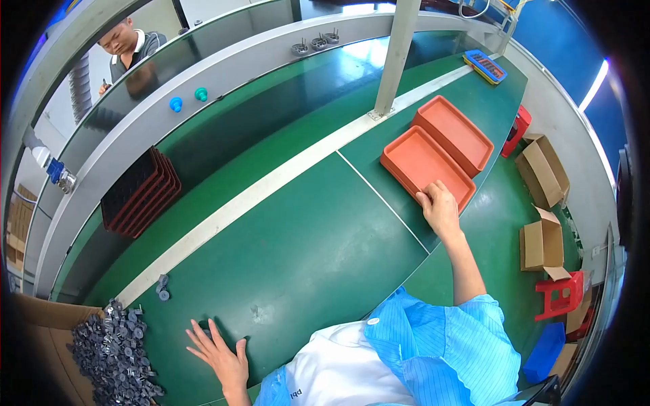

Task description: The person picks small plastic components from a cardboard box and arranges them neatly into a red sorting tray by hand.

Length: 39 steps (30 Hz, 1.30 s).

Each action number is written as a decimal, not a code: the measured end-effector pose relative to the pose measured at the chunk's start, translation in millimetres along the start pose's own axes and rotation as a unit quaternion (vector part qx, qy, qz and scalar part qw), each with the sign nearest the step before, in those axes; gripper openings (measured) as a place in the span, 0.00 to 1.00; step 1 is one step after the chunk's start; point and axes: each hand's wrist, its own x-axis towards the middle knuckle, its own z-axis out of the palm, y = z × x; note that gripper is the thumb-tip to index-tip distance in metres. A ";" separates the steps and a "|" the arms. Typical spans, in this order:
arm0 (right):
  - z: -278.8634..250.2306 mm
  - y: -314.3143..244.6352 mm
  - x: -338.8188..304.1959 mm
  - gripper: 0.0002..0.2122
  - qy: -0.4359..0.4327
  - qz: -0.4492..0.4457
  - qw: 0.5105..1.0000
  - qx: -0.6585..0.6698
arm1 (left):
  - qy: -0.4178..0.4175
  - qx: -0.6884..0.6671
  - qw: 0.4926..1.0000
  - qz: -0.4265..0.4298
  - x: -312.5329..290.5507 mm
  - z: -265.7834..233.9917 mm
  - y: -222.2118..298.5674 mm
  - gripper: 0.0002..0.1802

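My right hand (441, 210) is closed on the near edge of an orange-red shallow tray (416, 157), thumb over the rim, with the other fingers partly hidden. That tray looks bare inside and seems to sit on others. Beside it, farther right, lies a second orange-red tray (460, 132). Low on the left, my left hand (222, 355) hovers over or rests on the green worktable (305, 250), fingers spread and holding nothing. Nearest to it is a heap of small grey plastic parts (112, 355) in a cardboard box (54, 317). A few loose grey parts (163, 287) lie beyond.
A white post (396, 61) rises from the table's far strip. Dark red-rimmed trays (142, 193) stand stacked at left. Blue and yellow trays (485, 66) lie at the far end. Cardboard boxes (542, 243) and a red stool (560, 296) stand right. A person (128, 51) works across the line.
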 end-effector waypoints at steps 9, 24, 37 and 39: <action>8.0 49.4 23.0 0.15 -0.016 -0.130 0.991 -0.026 | 0.078 -0.027 0.996 0.030 30.0 13.2 -19.4 0.36; 29.2 65.9 52.5 0.10 0.095 -0.196 0.955 -0.203 | 0.104 -0.096 0.988 -0.060 39.8 6.7 -69.7 0.47; 68.5 -186.2 -69.0 0.10 -0.238 -0.631 0.731 0.106 | 0.461 -0.023 0.774 -0.433 -92.9 51.9 -220.2 0.38; 68.7 -212.9 -64.8 0.12 -0.272 -0.678 0.674 0.115 | 0.492 -0.066 0.753 -0.432 -105.7 58.9 -233.9 0.38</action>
